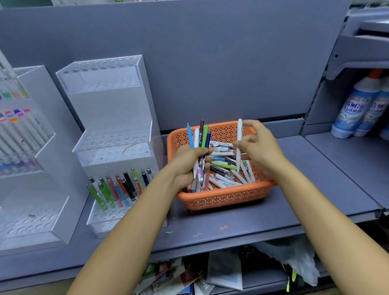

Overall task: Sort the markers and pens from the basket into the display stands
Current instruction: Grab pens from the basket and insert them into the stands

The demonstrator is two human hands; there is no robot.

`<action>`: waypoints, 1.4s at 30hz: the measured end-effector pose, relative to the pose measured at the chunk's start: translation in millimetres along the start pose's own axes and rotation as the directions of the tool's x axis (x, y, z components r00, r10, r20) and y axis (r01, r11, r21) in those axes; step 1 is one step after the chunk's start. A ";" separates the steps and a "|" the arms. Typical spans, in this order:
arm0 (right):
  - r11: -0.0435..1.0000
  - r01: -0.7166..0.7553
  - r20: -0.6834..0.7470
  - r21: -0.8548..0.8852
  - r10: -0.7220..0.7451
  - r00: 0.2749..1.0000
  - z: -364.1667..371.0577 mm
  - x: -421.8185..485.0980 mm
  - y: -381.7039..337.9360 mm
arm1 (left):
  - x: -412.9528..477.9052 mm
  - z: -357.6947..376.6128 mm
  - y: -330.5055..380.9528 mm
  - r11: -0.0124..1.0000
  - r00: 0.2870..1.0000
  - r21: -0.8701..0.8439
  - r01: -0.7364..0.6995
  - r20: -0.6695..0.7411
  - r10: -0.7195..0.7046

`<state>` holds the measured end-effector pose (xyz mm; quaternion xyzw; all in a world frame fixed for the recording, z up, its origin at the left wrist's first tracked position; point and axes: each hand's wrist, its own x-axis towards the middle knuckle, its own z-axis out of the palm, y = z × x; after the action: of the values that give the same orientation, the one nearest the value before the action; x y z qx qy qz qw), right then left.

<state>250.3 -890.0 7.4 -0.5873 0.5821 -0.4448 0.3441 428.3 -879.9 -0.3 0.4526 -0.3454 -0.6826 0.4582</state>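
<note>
A grey shelf point(241, 222) backed by a grey panel point(195, 55), with blue-labelled bottles point(362, 106) on the neighbouring shelf.

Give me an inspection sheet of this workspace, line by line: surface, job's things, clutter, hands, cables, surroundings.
Surface: grey shelf, a few small orange marks near its front edge.
Job's things: orange basket on the shelf, many pens loose inside; clear tiered stand left of it, pens only in its lowest tier, upper tiers bare; second stand at far left, filled with markers.
Clutter: nothing seen on the shelf itself.
Hands: left hand grips a bundle of pens over the basket; right hand pinches one white pen upright.
Cables: nothing seen.
Surroundings: blue-and-white bottles on the right-hand shelf; loose papers and a plastic bag on the shelf below.
</note>
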 end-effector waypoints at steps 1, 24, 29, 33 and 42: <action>0.997 0.023 0.008 0.070 -0.023 1.000 0.1 -4.0 -3.2 | -2.8 1.2 2.2 0.999 0.999 -0.040 -0.020 0.027 0.021; 0.774 0.045 0.140 0.631 -0.171 0.975 62.6 -109.8 -73.6 | -130.8 -46.2 -0.5 0.924 0.929 -0.148 -0.353 0.066 0.365; 0.755 0.013 0.198 0.655 -0.189 0.962 104.3 -126.2 -84.6 | -159.1 -96.5 4.4 0.905 0.914 -0.159 -0.395 0.034 0.405; 0.753 0.014 0.215 0.658 -0.205 0.955 153.5 -135.2 -97.5 | -181.7 -146.9 14.3 0.906 0.917 -0.144 -0.398 -0.020 0.399; 0.794 0.155 0.182 0.588 -0.316 0.931 262.3 -154.8 -139.5 | -209.2 -253.6 38.7 0.904 0.904 -0.104 -0.416 -0.158 0.398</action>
<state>556.5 -754.6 20.7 -0.5826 0.2933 -0.5518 0.5197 713.0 -711.2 7.9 0.3830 -0.3538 -0.5619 0.6423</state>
